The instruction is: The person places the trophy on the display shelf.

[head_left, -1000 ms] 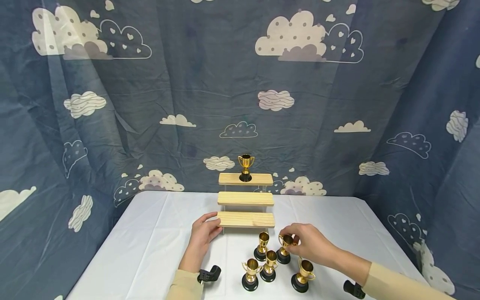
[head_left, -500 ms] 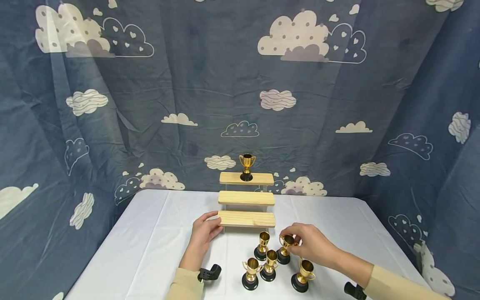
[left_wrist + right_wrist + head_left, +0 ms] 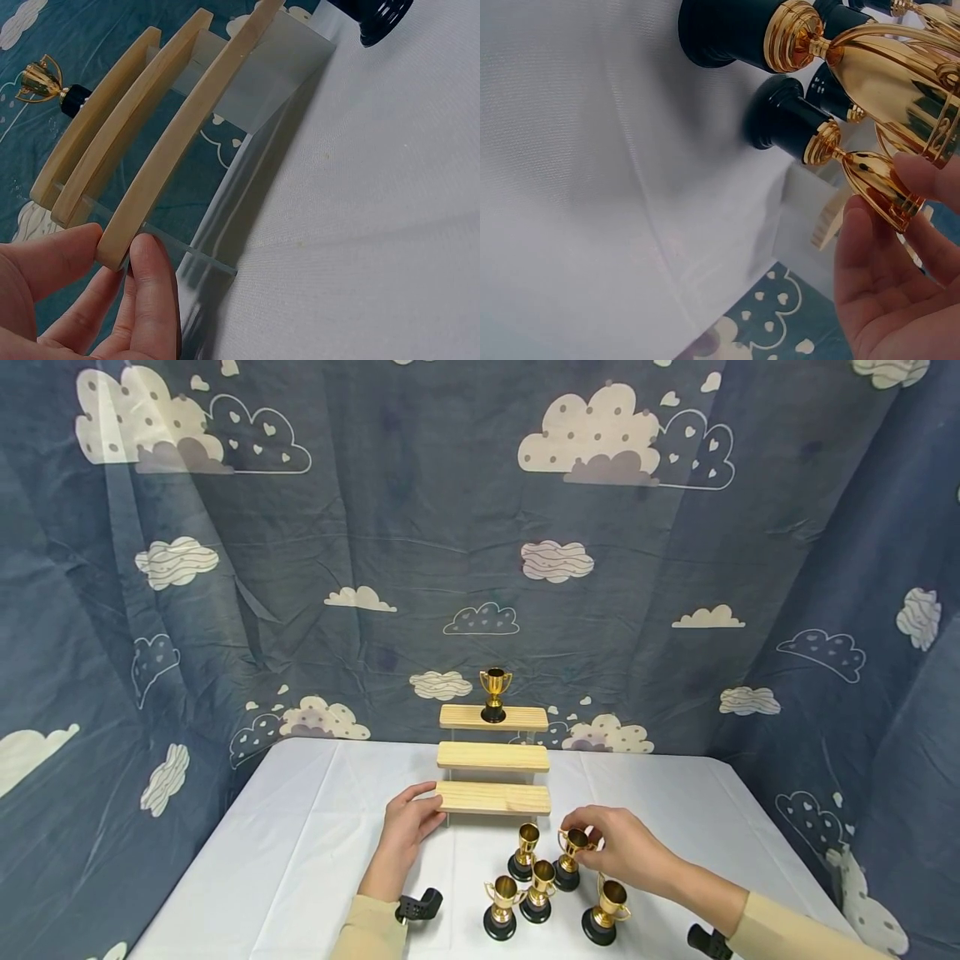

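In the head view, a small gold trophy cup (image 3: 566, 876) with a black base stands on the white cloth. My right hand (image 3: 626, 847) pinches it by the rim and handle from the right. The right wrist view shows thumb and fingers on either side of this trophy cup's bowl (image 3: 870, 176), its base down at the cloth. My left hand (image 3: 403, 832) grips the left end of the lowest wooden shelf board (image 3: 495, 798). Up close in the left wrist view, thumb and fingertips pinch that board (image 3: 180, 139) from both faces.
The stepped stand has a middle board (image 3: 491, 757) and a top board (image 3: 457, 717), with one trophy (image 3: 493, 693) upright on top. Several more trophies, including a front one (image 3: 501, 910) and a right one (image 3: 602, 917), stand close around the right hand. A cloud-print curtain (image 3: 420, 510) hangs behind.
The head view has shifted very slightly. Both hands, the stand and the trophies keep their places.
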`<action>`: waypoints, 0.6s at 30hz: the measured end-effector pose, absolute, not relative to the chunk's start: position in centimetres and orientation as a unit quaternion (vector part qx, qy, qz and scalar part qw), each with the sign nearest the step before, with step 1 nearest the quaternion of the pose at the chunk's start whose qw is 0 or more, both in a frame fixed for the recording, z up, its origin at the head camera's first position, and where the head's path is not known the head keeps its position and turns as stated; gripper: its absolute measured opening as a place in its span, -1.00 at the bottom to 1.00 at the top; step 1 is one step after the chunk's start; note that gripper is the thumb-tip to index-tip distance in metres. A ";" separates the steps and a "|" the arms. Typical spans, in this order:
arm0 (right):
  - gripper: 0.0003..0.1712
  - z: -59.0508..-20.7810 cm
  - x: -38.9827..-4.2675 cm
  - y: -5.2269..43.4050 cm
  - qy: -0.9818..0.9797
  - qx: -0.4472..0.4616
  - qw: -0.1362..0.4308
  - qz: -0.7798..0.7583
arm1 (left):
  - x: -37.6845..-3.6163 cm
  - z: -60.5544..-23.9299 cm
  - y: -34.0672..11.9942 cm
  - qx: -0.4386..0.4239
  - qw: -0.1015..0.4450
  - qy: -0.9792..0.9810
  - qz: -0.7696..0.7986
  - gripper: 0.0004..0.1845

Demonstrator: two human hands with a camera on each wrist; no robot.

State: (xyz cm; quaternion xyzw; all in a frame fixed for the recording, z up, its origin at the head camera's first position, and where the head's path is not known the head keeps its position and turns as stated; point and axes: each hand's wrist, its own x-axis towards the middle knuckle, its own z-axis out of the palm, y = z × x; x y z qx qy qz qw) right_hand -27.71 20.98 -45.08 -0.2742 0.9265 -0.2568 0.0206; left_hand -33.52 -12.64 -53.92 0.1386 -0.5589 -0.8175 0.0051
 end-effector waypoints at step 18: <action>-0.59 -44.5 -27.5 20.8 0.928 -0.255 0.009 -0.271 | -33.4 -53.9 -12.6 0.143 0.003 -0.561 -0.816 -0.54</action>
